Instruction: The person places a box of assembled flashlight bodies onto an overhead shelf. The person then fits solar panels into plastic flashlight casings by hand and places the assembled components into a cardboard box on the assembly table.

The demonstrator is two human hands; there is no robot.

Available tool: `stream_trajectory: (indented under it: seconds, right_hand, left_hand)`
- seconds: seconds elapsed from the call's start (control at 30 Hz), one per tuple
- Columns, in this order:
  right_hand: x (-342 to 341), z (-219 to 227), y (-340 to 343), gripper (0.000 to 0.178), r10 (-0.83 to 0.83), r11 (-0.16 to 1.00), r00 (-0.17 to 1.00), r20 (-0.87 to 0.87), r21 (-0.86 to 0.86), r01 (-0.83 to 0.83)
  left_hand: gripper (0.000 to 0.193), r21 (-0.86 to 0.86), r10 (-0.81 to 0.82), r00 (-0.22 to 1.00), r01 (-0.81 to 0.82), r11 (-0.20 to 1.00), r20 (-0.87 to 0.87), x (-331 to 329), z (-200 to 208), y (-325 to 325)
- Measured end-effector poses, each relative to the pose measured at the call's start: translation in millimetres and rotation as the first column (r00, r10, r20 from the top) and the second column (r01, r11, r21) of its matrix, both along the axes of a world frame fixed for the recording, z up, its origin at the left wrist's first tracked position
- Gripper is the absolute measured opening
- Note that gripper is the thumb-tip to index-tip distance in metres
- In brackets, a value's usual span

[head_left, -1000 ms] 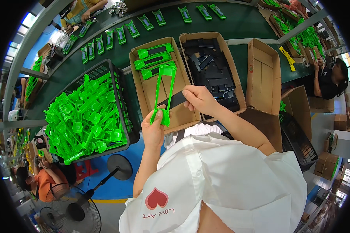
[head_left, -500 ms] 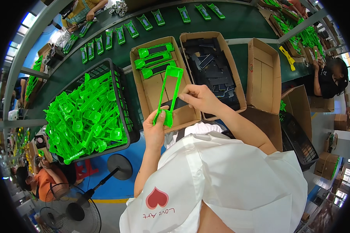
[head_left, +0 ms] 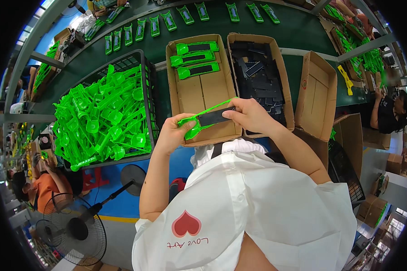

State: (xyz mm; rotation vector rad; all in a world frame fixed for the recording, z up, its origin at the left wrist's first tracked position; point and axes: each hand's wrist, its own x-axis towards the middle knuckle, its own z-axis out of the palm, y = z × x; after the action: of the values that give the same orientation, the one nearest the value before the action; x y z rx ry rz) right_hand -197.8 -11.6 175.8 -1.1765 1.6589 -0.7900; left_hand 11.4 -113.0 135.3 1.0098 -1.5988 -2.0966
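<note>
My left hand (head_left: pixel 171 133) is closed on the wide end of a green plastic frame (head_left: pixel 193 132), its thumb pressed on top. The frame lies sideways above the near end of a cardboard box. A flat dark panel (head_left: pixel 212 118) lies along the frame's opening. My right hand (head_left: pixel 250 114) pinches the panel's right end between thumb and fingers, beside the frame's far end. Whether the panel is fully seated in the frame I cannot tell. Farther up in the box, several green frames with dark panels (head_left: pixel 198 69) rest in a row.
A black crate (head_left: pixel 145 86) heaped with green plastic parts (head_left: pixel 101 119) stands at left. Right of my box is a carton of dark panels (head_left: pixel 262 83), then another carton (head_left: pixel 317 101). Assembled green pieces line the green table (head_left: pixel 298 34). A fan (head_left: pixel 78 229) stands lower left; co-workers sit at both sides.
The green frame has turned from upright to sideways. My right hand has brought a dark panel up onto it. The view has shifted slightly.
</note>
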Motion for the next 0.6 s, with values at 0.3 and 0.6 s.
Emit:
stream_trajectory:
  seconds: [0.3,0.6]
  right_hand:
    - [-3,-8,-25,0.026,-0.006,0.984,0.910,-0.414,-0.164,-0.068]
    - [0,-14,34,0.059,-0.001,0.983,0.735,-0.678,0.135,0.125]
  left_hand:
    - [0.014,0.071,-0.015,1.000,0.015,0.997,0.009,-13,13,-19]
    - [0.019,0.089,-0.071,0.996,0.075,0.993,-0.045,-12,-29,47]
